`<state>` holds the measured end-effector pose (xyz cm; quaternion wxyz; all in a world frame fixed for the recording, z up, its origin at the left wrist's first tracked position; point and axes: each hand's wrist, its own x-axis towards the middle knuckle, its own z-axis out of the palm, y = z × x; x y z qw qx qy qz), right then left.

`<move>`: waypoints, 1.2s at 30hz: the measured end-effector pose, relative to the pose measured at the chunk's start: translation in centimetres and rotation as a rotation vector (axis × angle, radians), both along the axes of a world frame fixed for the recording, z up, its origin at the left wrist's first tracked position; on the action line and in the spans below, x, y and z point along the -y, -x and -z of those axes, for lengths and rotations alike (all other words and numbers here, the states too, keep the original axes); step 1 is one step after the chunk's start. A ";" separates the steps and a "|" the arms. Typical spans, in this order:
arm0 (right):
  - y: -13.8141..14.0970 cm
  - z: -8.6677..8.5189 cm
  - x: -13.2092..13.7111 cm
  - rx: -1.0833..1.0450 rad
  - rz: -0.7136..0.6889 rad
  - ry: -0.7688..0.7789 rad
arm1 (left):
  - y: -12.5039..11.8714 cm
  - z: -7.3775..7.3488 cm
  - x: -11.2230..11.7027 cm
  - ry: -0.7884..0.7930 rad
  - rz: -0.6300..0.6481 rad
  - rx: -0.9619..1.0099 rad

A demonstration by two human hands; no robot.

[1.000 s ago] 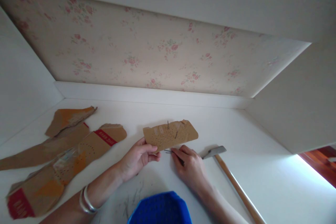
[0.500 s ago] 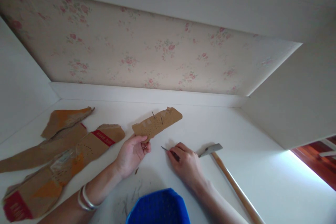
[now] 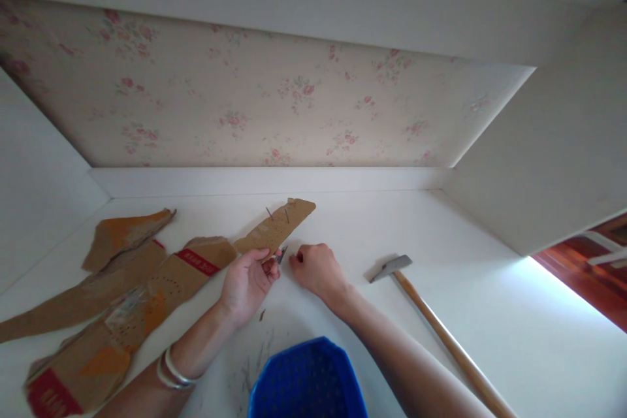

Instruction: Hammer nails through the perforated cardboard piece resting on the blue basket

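My left hand (image 3: 249,284) is closed on the near end of a narrow cardboard strip (image 3: 262,234), tilted up off the white surface. Two nails stand in the strip, a left nail (image 3: 270,214) and a right nail (image 3: 287,215). At my left fingertips sits a small dark metal piece (image 3: 281,256), too small to make out fully. Just to its right, my right hand (image 3: 321,272) has its fingers curled together; what they hold, if anything, is hidden. A blue plastic basket (image 3: 308,347) stands between my forearms.
A hammer (image 3: 396,264) with a wooden handle lies to the right. Torn cardboard pieces (image 3: 140,300) with red and orange patches cover the left. Dark marks and a small brown scrap (image 3: 262,315) lie near the basket. A floral back panel (image 3: 255,91) and white side walls surround the surface.
My right hand has moved left, close to my left fingertips; the thin dark nail-like piece in its fingers no longer shows there. A metal piece now shows at my left fingertips. The view shifted slightly.
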<state>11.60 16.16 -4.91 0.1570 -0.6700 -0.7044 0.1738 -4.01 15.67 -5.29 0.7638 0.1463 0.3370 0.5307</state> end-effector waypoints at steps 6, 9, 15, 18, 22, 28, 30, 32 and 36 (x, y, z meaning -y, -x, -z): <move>0.2 1.0 -0.7 -0.279 0.011 0.036 | -0.1 0.1 0.2 -0.043 0.043 -0.033; -0.4 2.0 0.2 -0.456 0.010 -0.026 | -0.2 0.3 0.3 -0.078 0.083 -0.051; -2.9 2.7 3.1 -0.649 0.083 -0.348 | -0.4 0.9 0.6 -0.162 0.139 -0.131; -3.7 2.7 3.9 -0.626 0.103 -0.563 | -0.8 1.1 0.8 -0.202 0.168 -0.194; -3.9 2.8 3.6 -0.551 0.078 -0.711 | -1.2 1.4 1.2 -0.239 0.195 -0.261; -4.0 2.9 3.4 -0.478 0.009 -0.781 | -1.0 1.5 1.4 -0.325 0.272 -0.347; -4.0 2.9 3.5 -0.458 -0.032 -0.786 | -1.0 1.1 1.5 -0.320 0.272 -0.372; -3.9 2.9 3.6 -0.439 -0.066 -0.788 | -0.9 0.8 1.5 -0.297 0.288 -0.410; -3.8 2.9 3.4 -0.405 -0.093 -0.784 | -0.7 0.4 1.4 -0.249 0.341 -0.406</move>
